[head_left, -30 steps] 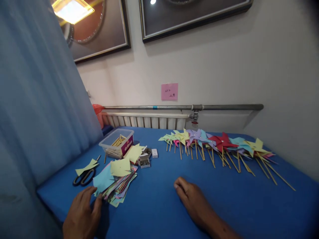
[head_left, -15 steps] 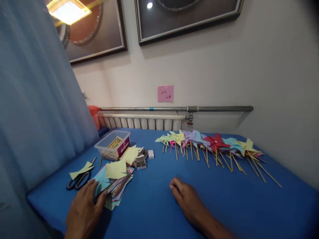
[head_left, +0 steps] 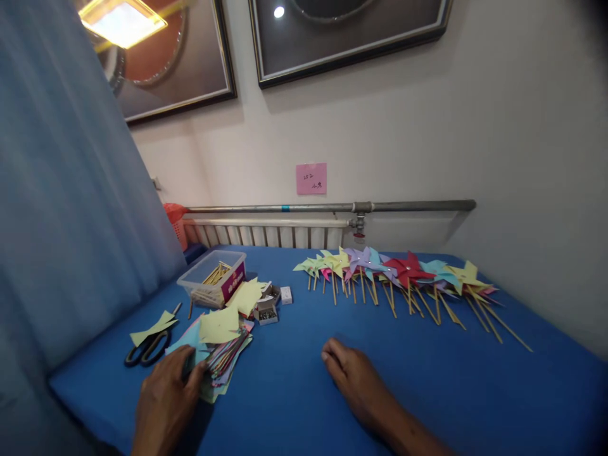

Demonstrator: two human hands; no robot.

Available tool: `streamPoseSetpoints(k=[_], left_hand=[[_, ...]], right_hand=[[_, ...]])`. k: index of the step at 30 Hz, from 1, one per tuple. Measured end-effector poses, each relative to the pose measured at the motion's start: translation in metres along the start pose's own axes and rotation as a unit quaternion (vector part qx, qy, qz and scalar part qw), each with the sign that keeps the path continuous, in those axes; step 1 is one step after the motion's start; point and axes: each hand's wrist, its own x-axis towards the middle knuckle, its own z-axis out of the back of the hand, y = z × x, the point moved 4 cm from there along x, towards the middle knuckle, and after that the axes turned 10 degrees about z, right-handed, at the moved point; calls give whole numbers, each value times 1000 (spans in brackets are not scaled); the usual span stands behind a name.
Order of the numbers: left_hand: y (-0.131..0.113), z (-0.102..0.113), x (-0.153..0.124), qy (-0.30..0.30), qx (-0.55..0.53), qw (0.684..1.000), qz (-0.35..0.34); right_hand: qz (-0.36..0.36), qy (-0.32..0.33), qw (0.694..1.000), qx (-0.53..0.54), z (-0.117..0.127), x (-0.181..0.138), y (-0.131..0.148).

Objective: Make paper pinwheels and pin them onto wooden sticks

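Observation:
My left hand point(head_left: 168, 396) is at the near left side of a stack of coloured paper pieces point(head_left: 228, 361). Its fingers touch a light blue sheet point(head_left: 190, 335), with the thumb apart from them at the stack's edge. A pale yellow cut sheet point(head_left: 219, 325) lies on top of the pile. My right hand point(head_left: 354, 380) rests on the blue table, loosely curled into a fist, with nothing visible in it. Left of the pile lie scissors point(head_left: 148, 348), partly under a yellow paper piece point(head_left: 152, 328).
Behind the pile stands a clear plastic box point(head_left: 192, 282) of wooden sticks. Small boxes of metal pins point(head_left: 266, 313) and a closed white box point(head_left: 285, 295) sit beside it. Several paper pinwheels point(head_left: 408, 269) on sticks line the back right. A curtain point(head_left: 85, 190) hangs at left.
My left hand has shifted slightly right, closer over the paper stack. My right hand keeps its place. The whole view has turned a little.

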Motion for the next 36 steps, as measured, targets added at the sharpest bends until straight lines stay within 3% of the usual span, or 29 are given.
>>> streamPoseSetpoints(k=[8,19,29,36], left_hand=[[1,8,0,-19,-46,999,21],[-7,21,5,-92,-117,989,6],[-33,16,13,-108,-36,983,-142],[-55,7,16,-88,61,983,-152]], right_hand=[[2,-6,1000,1,0,0,-1],[8,-10,1000,10,-2,0,-4],[-2,-4,1000,4,-1,1,-3],[3,-5,1000,7,1,0,2]])
